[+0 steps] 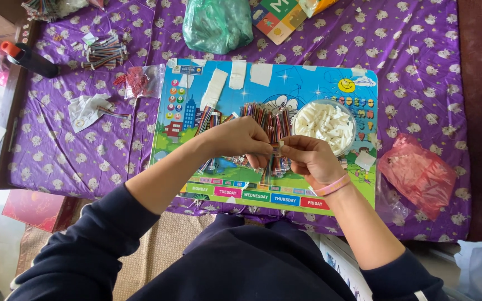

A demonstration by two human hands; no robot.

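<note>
Seen from above: left hand (240,139) curled, fingertips pinched on the end of a thin multicoloured wire strand (268,146); right hand (308,159) closed too, thumb and forefinger clamped on a small white connector (280,144) held right against that wire end; both hands touching at the fingertips, hovering just above a colourful picture board (302,83) with a row of coloured labels along its near edge; pink band on the right wrist; dark blue sleeves on both arms. Lying on the board under and behind the hands, bundles of striped ribbon wires (263,120); just beside the right hand, a round clear bowl (351,120) full of white connectors; strips of white tape stuck along the board's far edge. Spread beneath everything, a purple patterned cloth (419,61); on it, a crumpled red plastic bag (417,173) to the right, a green plastic bag (217,25) at the far side, another wire bundle (104,53) and a black bottle with an orange cap (29,58) far left.
</note>
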